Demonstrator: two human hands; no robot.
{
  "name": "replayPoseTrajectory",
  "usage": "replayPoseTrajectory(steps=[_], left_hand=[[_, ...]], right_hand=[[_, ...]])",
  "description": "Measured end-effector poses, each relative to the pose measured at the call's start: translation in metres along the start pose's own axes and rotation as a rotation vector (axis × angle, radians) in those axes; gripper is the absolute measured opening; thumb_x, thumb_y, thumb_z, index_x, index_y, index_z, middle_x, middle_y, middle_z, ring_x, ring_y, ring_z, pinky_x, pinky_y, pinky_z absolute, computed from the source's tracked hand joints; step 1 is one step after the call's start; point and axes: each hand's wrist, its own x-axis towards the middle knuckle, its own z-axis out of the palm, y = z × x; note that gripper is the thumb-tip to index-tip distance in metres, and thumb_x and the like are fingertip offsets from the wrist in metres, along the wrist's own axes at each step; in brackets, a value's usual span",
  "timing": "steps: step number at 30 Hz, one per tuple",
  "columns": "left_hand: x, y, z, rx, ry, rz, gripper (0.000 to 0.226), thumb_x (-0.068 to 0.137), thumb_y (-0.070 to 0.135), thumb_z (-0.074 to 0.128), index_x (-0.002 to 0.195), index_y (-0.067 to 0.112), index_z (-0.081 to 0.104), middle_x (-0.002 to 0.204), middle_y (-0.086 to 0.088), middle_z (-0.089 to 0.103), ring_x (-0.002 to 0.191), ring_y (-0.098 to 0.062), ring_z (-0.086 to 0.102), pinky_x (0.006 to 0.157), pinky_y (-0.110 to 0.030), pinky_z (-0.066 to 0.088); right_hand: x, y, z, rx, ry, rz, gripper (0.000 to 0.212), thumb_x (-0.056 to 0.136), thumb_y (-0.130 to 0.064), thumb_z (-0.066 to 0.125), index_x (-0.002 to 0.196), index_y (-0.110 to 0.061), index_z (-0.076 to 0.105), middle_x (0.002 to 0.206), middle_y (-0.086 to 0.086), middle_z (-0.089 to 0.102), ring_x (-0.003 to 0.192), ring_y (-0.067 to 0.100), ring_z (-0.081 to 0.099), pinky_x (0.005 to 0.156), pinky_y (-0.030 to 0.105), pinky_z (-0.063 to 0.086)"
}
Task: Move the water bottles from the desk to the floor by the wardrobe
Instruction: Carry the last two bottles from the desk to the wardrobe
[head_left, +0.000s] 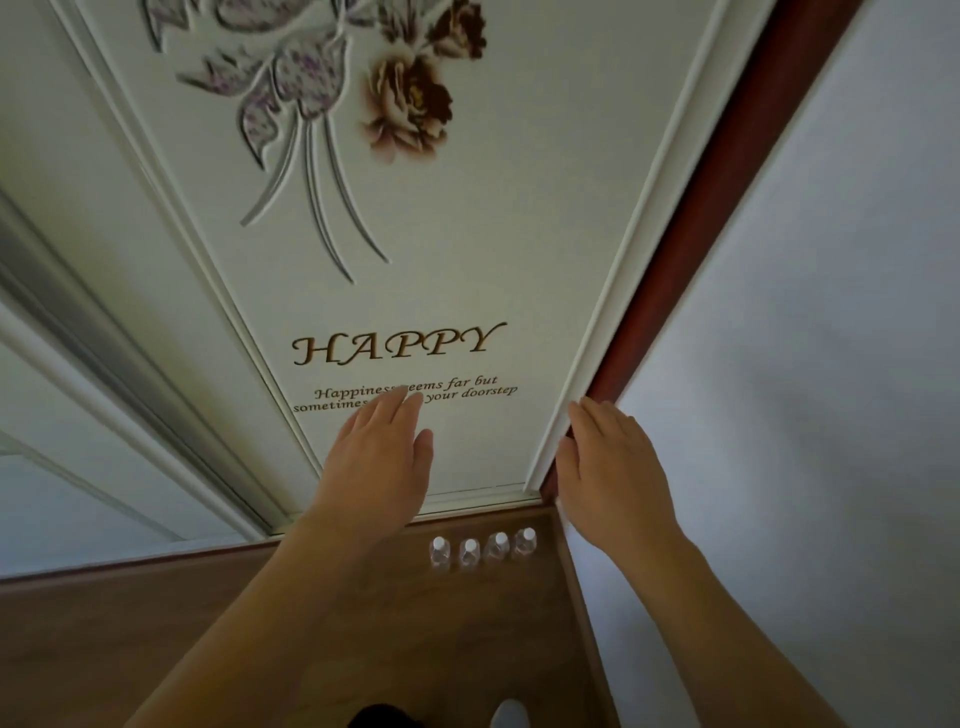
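Several clear water bottles (483, 550) with white caps stand upright in a row on the wooden floor (363, 623), right in front of the white wardrobe door (441, 260). My left hand (379, 457) lies flat and open on the door panel, over the printed text under the word HAPPY. My right hand (608, 467) is at the door's right edge, fingers curled on the white frame moulding (597, 364). Neither hand holds a bottle.
A red-brown wardrobe side (727, 208) borders a plain white wall (831, 364) on the right. Further wardrobe door panels (78, 312) run to the left. A white shoe tip (511, 714) shows at the bottom edge.
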Motion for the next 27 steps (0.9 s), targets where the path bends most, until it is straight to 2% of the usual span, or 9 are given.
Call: replayPoseTrajectory(steps=[9, 16, 21, 27], left_hand=[[-0.012, 0.004, -0.013, -0.024, -0.059, 0.228, 0.056, 0.098, 0.041, 0.024, 0.146, 0.014, 0.036, 0.150, -0.006, 0.040, 0.139, -0.021, 0.032, 0.113, -0.038, 0.023], [-0.029, 0.017, -0.024, -0.043, -0.125, 0.408, 0.057, 0.098, 0.041, 0.022, 0.148, 0.015, 0.033, 0.153, -0.007, 0.035, 0.142, -0.021, 0.027, 0.115, -0.038, 0.017], [-0.048, 0.041, -0.029, -0.075, -0.155, 0.548, 0.053, 0.101, 0.038, 0.027, 0.149, 0.016, 0.031, 0.156, -0.006, 0.030, 0.143, -0.020, 0.023, 0.116, -0.035, 0.014], [-0.085, 0.089, -0.028, -0.122, -0.182, 0.727, 0.052, 0.102, 0.036, 0.029, 0.149, 0.016, 0.033, 0.155, -0.006, 0.032, 0.142, -0.020, 0.026, 0.117, -0.035, 0.015]], right_hand=[[-0.060, -0.019, -0.010, -0.084, 0.056, 0.248, 0.052, 0.103, -0.040, 0.031, 0.149, -0.017, 0.035, 0.155, 0.004, 0.037, 0.144, 0.024, 0.029, 0.115, 0.033, 0.008], [-0.126, -0.035, -0.019, -0.103, 0.122, 0.444, 0.050, 0.102, -0.035, 0.033, 0.147, -0.014, 0.039, 0.153, 0.006, 0.039, 0.142, 0.024, 0.032, 0.115, 0.033, 0.009], [-0.179, -0.038, -0.033, -0.067, 0.197, 0.550, 0.047, 0.101, -0.028, 0.035, 0.143, -0.008, 0.044, 0.147, 0.011, 0.046, 0.137, 0.028, 0.039, 0.117, 0.044, 0.025], [-0.255, -0.031, -0.046, -0.098, 0.258, 0.720, 0.050, 0.102, -0.031, 0.032, 0.147, -0.010, 0.038, 0.150, 0.008, 0.042, 0.139, 0.024, 0.035, 0.116, 0.037, 0.018]])
